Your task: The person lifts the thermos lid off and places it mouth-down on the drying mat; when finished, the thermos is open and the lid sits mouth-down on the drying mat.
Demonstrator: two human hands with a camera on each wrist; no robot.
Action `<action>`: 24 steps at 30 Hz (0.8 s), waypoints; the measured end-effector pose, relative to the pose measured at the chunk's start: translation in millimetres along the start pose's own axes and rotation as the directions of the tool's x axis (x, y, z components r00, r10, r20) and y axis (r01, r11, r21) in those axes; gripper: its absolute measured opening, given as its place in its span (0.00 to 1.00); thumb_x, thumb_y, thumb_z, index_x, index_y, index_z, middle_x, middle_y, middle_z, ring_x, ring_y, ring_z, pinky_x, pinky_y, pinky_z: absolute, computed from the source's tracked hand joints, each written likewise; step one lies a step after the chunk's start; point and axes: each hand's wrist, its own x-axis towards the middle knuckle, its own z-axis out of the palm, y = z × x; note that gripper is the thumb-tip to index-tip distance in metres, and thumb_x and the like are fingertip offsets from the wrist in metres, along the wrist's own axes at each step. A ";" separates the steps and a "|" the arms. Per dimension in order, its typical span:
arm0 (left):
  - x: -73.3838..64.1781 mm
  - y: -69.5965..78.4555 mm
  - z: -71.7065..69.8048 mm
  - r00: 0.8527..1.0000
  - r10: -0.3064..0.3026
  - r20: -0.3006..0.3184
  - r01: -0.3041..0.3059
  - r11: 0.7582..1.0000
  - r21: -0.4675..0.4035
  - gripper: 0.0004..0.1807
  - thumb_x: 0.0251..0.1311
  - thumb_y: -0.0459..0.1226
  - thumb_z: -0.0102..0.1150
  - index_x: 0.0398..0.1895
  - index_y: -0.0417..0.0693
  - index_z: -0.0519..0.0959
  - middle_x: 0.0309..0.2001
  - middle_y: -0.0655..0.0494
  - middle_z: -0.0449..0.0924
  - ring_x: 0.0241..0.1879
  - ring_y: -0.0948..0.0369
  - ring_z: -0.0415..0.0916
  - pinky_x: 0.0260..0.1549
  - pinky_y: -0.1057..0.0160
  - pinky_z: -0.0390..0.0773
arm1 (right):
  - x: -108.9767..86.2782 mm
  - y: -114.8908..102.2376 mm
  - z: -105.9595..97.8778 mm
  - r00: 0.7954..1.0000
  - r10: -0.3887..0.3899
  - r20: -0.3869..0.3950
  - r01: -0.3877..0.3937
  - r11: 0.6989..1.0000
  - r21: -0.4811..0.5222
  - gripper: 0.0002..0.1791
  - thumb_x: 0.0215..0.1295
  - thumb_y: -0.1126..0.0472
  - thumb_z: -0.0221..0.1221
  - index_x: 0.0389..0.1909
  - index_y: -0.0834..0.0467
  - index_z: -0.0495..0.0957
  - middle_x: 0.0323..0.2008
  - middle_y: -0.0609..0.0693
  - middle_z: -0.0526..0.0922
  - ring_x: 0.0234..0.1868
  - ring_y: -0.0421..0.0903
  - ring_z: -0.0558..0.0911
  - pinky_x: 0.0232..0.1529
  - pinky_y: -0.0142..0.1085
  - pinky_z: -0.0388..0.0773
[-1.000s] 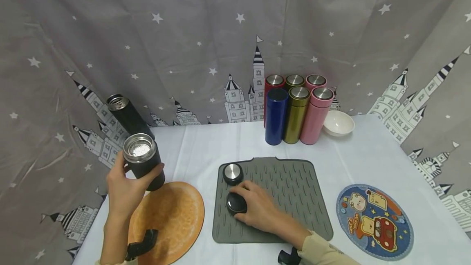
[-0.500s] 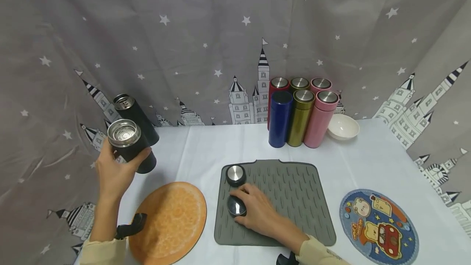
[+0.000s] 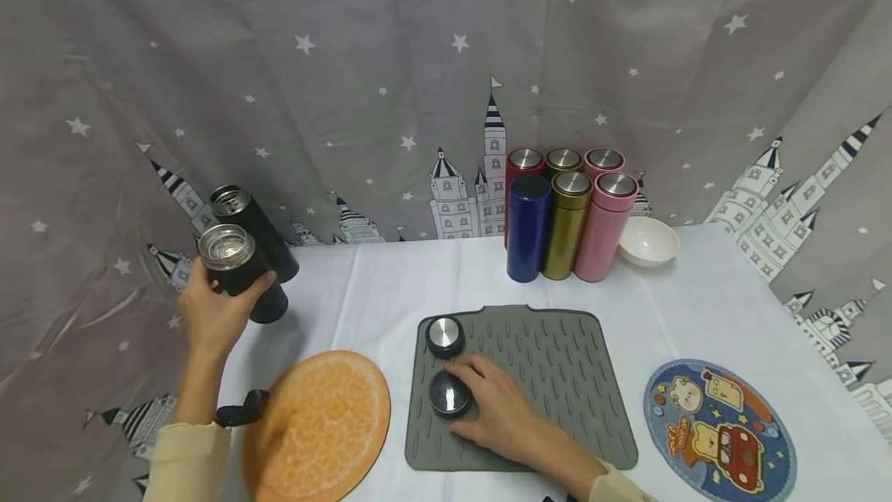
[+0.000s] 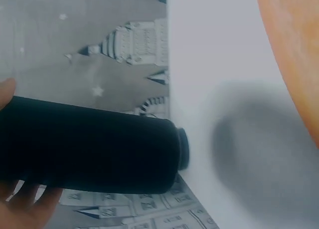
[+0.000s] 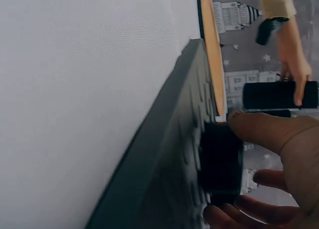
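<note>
In the head view my left hand [image 3: 217, 316] grips a black thermos bottle [image 3: 254, 285] with no lid, its steel mouth facing up. Behind it stands a second lidless black thermos [image 3: 261, 227], partly hidden. The left wrist view shows fingers and thumb on opposite sides of the held black thermos [image 4: 99, 144]. On the grey ridged mat [image 3: 550, 378] lies a glossy black lid [image 3: 449, 395]. My right hand [image 3: 503, 411] is spread loosely around its right side. Beyond it on the mat sits another lid [image 3: 444, 335] with a silver top.
A round orange mat [image 3: 327, 417] lies left of the grey one, a blue cartoon mat [image 3: 721, 428] to the right. At the back stand several closed bottles, among them a blue one [image 3: 527, 231] and a pink one [image 3: 605, 231], beside a white bowl [image 3: 648, 242].
My left hand has carried the black thermos left and back, off the orange mat, close to the other one. My right fingers have loosened and drawn slightly right from the glossy lid.
</note>
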 end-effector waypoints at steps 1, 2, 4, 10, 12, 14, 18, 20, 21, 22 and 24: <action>0.9 -4.3 0.7 1.000 -0.011 -0.009 0.011 1.000 0.004 0.43 0.46 0.39 0.79 0.67 0.43 0.70 0.60 0.45 0.76 0.58 0.44 0.74 0.53 0.42 0.72 | -3.2 -0.2 -3.0 1.000 0.004 0.001 -0.004 1.000 0.001 0.41 0.46 0.53 0.79 0.63 0.57 0.75 0.58 0.51 0.74 0.57 0.48 0.76 0.56 0.46 0.77; 1.7 -8.4 1.2 1.000 -0.024 -0.019 0.024 1.000 0.007 0.43 0.47 0.39 0.78 0.68 0.43 0.69 0.60 0.45 0.76 0.58 0.44 0.74 0.53 0.41 0.72 | -6.5 -0.5 -6.3 1.000 0.014 0.003 -0.014 1.000 -0.001 0.40 0.46 0.54 0.79 0.62 0.57 0.76 0.58 0.52 0.74 0.58 0.49 0.76 0.56 0.47 0.77; 3.6 -15.9 2.2 0.999 -0.038 -0.039 0.039 0.999 0.014 0.43 0.47 0.40 0.78 0.68 0.43 0.69 0.60 0.45 0.76 0.58 0.44 0.74 0.53 0.41 0.72 | -13.0 -0.2 -12.7 0.999 0.036 0.000 -0.036 0.999 -0.010 0.37 0.47 0.55 0.78 0.60 0.57 0.77 0.59 0.55 0.74 0.57 0.51 0.77 0.54 0.50 0.77; 15.1 -33.0 4.7 0.991 -0.088 -0.098 0.089 0.996 0.006 0.43 0.46 0.42 0.79 0.68 0.46 0.70 0.61 0.47 0.75 0.60 0.48 0.72 0.60 0.52 0.69 | -26.6 4.1 -28.7 0.997 0.063 -0.031 -0.065 0.997 -0.044 0.35 0.48 0.55 0.77 0.60 0.56 0.78 0.60 0.54 0.75 0.57 0.51 0.78 0.54 0.50 0.78; 19.3 -37.8 4.3 0.987 -0.121 -0.101 0.121 0.993 -0.005 0.44 0.47 0.43 0.78 0.70 0.47 0.68 0.63 0.47 0.74 0.63 0.49 0.70 0.62 0.53 0.66 | -28.6 4.9 -32.8 0.998 0.047 -0.041 -0.049 0.998 -0.050 0.35 0.49 0.55 0.77 0.60 0.55 0.78 0.60 0.53 0.74 0.57 0.50 0.78 0.54 0.48 0.78; 22.4 -42.2 4.5 0.983 -0.155 -0.098 0.156 0.988 -0.002 0.45 0.48 0.44 0.77 0.71 0.48 0.67 0.64 0.47 0.72 0.65 0.50 0.67 0.64 0.52 0.64 | -30.2 5.8 -35.8 0.998 0.035 -0.049 -0.038 0.998 -0.057 0.34 0.49 0.55 0.77 0.59 0.55 0.78 0.59 0.53 0.75 0.57 0.50 0.78 0.54 0.48 0.78; 28.7 -50.5 8.1 0.974 -0.210 -0.080 0.212 0.977 0.015 0.46 0.50 0.46 0.76 0.72 0.47 0.65 0.66 0.47 0.70 0.66 0.49 0.64 0.65 0.50 0.62 | -33.1 7.2 -39.5 0.998 0.058 -0.040 -0.060 0.997 -0.047 0.34 0.51 0.54 0.76 0.60 0.55 0.78 0.60 0.53 0.75 0.57 0.50 0.78 0.54 0.47 0.78; 32.8 -54.6 11.3 0.974 -0.212 -0.074 0.215 0.976 0.023 0.46 0.50 0.46 0.76 0.71 0.46 0.65 0.65 0.46 0.70 0.66 0.49 0.65 0.65 0.50 0.63 | -34.8 8.0 -41.2 0.996 0.079 -0.038 -0.080 0.996 -0.042 0.34 0.51 0.54 0.76 0.60 0.55 0.78 0.59 0.52 0.75 0.57 0.50 0.79 0.54 0.47 0.78; 34.7 -56.4 12.8 0.975 -0.212 -0.069 0.214 0.976 0.030 0.46 0.50 0.47 0.76 0.71 0.45 0.65 0.65 0.45 0.70 0.66 0.48 0.65 0.65 0.49 0.63 | -35.6 8.6 -42.2 0.996 0.085 -0.040 -0.087 0.995 -0.041 0.34 0.51 0.53 0.76 0.60 0.55 0.78 0.59 0.52 0.75 0.57 0.49 0.78 0.54 0.46 0.78; 36.3 -58.2 14.3 0.976 -0.210 -0.065 0.213 0.977 0.035 0.46 0.50 0.47 0.76 0.71 0.44 0.65 0.65 0.44 0.71 0.66 0.48 0.65 0.65 0.49 0.62 | -36.4 9.4 -43.1 0.995 0.088 -0.046 -0.090 0.995 -0.042 0.34 0.50 0.54 0.77 0.60 0.55 0.78 0.59 0.52 0.75 0.56 0.49 0.79 0.54 0.46 0.78; 38.8 -62.2 16.1 0.974 -0.218 -0.059 0.220 0.975 0.038 0.47 0.51 0.48 0.75 0.72 0.43 0.64 0.65 0.43 0.70 0.67 0.47 0.63 0.67 0.50 0.60 | -37.9 10.6 -45.2 0.994 0.089 -0.061 -0.092 0.994 -0.053 0.34 0.50 0.54 0.77 0.60 0.55 0.78 0.58 0.50 0.76 0.56 0.48 0.79 0.54 0.45 0.78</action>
